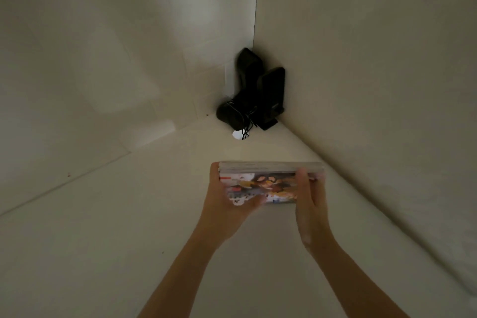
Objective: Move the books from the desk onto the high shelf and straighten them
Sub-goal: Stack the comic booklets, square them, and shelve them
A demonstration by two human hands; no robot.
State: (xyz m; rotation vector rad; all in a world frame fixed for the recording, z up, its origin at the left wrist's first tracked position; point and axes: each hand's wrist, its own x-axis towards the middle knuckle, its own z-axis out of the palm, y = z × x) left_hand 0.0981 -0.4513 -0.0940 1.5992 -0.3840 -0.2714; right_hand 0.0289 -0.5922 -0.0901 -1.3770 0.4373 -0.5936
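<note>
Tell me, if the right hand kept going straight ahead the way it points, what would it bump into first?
Probably the side wall: the right hand, holding the stack of books, points toward it; black speakers sit further left. Depth is uncertain.

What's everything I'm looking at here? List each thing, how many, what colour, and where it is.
stack of books: one stack, exact number of books unclear, colourful cover facing the camera, held between both hands above the pale surface, right of centre.
black speakers: two, black, standing in the far corner, where the walls meet.
cords: a tangle, black, in front of the speakers.
white tag: one, white, at the foot of the speakers beside the cords.
shelf surface: one, off-white, spreading across the lower part of the view.
walls: two, off-white, meeting in the corner.
left hand: one, grips the left end of the stack.
right hand: one, grips the right end of the stack.
</note>
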